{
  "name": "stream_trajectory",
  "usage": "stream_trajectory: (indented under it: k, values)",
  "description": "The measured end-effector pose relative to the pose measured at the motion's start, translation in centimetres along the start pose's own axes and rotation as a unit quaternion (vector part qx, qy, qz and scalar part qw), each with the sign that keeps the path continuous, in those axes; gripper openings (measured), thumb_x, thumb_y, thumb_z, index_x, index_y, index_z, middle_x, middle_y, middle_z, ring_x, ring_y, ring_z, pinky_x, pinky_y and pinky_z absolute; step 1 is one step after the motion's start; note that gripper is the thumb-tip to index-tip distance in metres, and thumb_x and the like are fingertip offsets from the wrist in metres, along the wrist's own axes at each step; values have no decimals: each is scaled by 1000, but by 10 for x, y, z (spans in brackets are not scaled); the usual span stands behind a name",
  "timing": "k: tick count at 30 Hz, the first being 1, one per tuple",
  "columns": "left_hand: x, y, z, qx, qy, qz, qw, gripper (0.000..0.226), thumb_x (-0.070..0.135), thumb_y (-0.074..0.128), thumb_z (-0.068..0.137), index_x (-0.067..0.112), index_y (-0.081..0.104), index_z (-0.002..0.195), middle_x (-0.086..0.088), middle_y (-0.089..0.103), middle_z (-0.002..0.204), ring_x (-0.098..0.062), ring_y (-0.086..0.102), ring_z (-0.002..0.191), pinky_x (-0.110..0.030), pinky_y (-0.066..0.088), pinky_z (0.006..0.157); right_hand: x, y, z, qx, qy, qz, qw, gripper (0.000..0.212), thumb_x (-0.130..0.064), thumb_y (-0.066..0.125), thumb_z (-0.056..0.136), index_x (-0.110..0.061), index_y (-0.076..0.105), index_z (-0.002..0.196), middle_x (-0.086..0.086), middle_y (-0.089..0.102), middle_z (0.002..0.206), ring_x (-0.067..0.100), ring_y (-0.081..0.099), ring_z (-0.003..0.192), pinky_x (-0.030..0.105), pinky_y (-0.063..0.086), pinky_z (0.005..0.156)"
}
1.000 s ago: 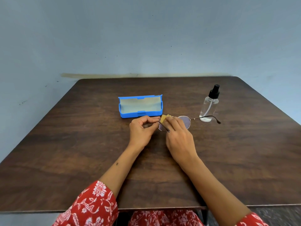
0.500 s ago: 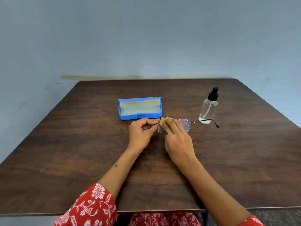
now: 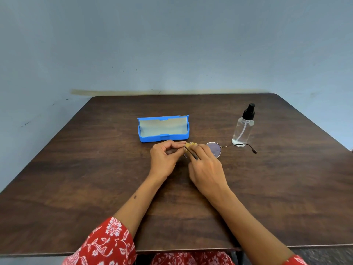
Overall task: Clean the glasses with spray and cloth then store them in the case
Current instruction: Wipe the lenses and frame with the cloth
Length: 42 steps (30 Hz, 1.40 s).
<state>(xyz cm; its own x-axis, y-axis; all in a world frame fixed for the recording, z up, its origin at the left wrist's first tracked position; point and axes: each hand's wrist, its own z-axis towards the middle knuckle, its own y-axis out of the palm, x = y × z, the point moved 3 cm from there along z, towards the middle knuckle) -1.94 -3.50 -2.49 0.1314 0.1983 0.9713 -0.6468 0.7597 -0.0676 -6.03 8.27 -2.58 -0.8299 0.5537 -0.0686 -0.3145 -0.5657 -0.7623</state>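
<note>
The left hand (image 3: 165,155) pinches the glasses (image 3: 214,150) at 1 lens while the right hand (image 3: 205,167) pinches the cloth (image 3: 191,144) onto it, the frame's long axis running rightward from both grips.

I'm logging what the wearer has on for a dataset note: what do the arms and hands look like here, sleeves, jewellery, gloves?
Both hands are bare: the left hand and right hand show no gloves, rings, watch or bracelets. The forearms are uncovered. Red sleeves with a white floral print end near the elbows. A small dark mark sits on the left forearm.
</note>
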Motion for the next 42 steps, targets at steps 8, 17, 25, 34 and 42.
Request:
stream_trajectory:
  k: [8, 17, 25, 34, 42]
  values:
    - [1, 2, -1, -14, 8, 8, 1000, 19, -3, 72, 74, 16, 72, 78, -3, 74, 89, -11, 71, 89, -32, 56, 84, 4, -3, 4, 10, 25, -24, 999, 38, -7, 37, 82, 1, 69, 99, 14, 67, 98, 28, 62, 95, 32, 50, 86]
    - [2, 1, -1, 1, 2, -5, 1000, 18, -4, 72, 74, 14, 72, 79, 0, 74, 86, -10, 71, 86, -32, 57, 82, 1, 0, 0, -11, 1, 9, 1000, 35, -8, 39, 78, -2, 70, 92, 9, 67, 92, 25, 62, 87, 30, 51, 75]
    - [3, 0, -1, 9, -1, -4, 1000, 19, -2, 73, 74, 17, 71, 78, 0, 73, 85, -11, 71, 84, -29, 57, 80, -5, -4, -1, -4, -18, 45, 999, 37, -13, 39, 73, -4, 71, 90, 6, 68, 93, 16, 51, 91, 26, 43, 74]
    - [3, 1, -1, 11, -3, 2, 1000, 22, 0, 74, 73, 21, 70, 75, 3, 73, 84, -9, 71, 85, -27, 56, 79, 1, 0, 3, 6, 2, 22, 1000, 39, -9, 36, 81, 0, 70, 99, 10, 68, 98, 24, 61, 96, 29, 53, 76]
    - [3, 2, -1, 16, 0, 10, 1000, 23, -2, 73, 74, 21, 68, 70, 5, 72, 80, -3, 70, 80, -20, 55, 74, 2, -2, 1, 31, -7, 8, 999, 35, -8, 40, 81, -1, 72, 94, 9, 68, 93, 24, 62, 93, 27, 50, 78]
